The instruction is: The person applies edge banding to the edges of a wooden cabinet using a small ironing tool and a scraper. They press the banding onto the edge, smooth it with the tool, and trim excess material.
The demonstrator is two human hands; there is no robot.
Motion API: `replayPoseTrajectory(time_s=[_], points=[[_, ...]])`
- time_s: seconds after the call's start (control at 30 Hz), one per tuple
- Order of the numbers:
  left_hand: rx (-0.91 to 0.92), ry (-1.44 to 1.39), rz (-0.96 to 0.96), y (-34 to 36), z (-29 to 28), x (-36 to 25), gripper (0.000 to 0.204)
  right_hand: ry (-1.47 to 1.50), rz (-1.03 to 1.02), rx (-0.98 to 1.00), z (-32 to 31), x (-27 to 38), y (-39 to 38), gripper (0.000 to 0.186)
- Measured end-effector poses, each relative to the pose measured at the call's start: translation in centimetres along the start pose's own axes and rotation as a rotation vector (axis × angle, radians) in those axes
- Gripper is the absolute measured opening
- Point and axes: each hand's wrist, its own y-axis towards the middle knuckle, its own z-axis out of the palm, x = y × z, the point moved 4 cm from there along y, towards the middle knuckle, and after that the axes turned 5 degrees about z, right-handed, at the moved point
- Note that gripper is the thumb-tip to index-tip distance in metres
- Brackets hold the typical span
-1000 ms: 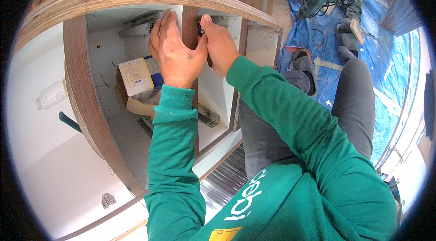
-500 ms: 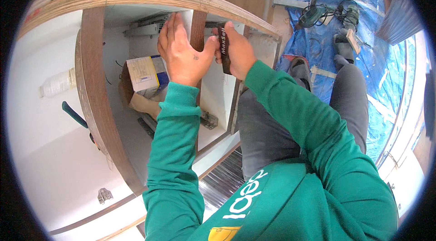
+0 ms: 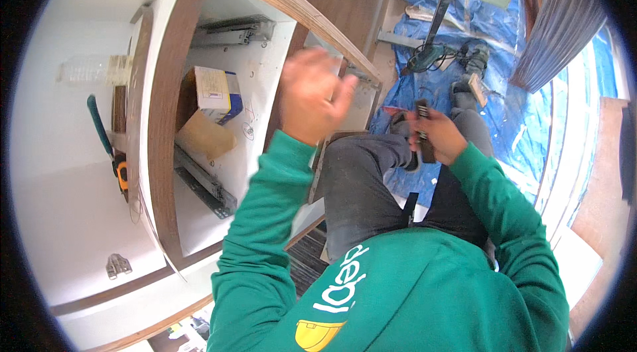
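Observation:
My right hand (image 3: 443,137) is closed around a dark bar-shaped thing (image 3: 423,128) with pale lettering, held over my legs; its exact kind does not show. Blurred by motion, my left hand (image 3: 312,96) is in front of the cabinet's right divider, thumb apart from the fingers and nothing seen in it. Inside the open cabinet bay, a white, yellow and blue carton (image 3: 217,93) stands with a brown cardboard flap (image 3: 207,136). One metal drawer slide (image 3: 232,32) is at the bay's far wall, another metal slide (image 3: 206,183) at its near side.
Left of the brown divider (image 3: 174,113) are green-handled pliers (image 3: 99,123), an orange-and-black tool (image 3: 120,173), a clear plastic bottle (image 3: 86,70) and a metal hinge (image 3: 118,266). A corded power tool (image 3: 431,57) lies on the blue tarp (image 3: 504,123) by my feet.
My right hand has moved right and nearer, away from the cabinet, with the dark bar-shaped thing. My left hand has come away from the bay's far side to the right. The view has shifted.

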Motion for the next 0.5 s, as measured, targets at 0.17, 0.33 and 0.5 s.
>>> replayPoseTrajectory(time_s=[0.17, 0.33, 0.5], points=[[0.378, -0.338, -0.274, -8.6, 7.5, -5.5, 0.051, 0.066, -0.138, -0.261, -5.4, 1.2, -8.4, 0.010], [0.719, -0.007, -0.611, -17.6, 7.1, -7.8, 0.071, 0.144, -0.252, -0.276, -8.1, 0.3, -12.5, 0.010], [0.756, -0.018, -0.341, -19.5, 3.9, -13.3, 0.054, 0.029, -0.312, -0.263, -9.4, -0.4, -13.3, 0.011]])
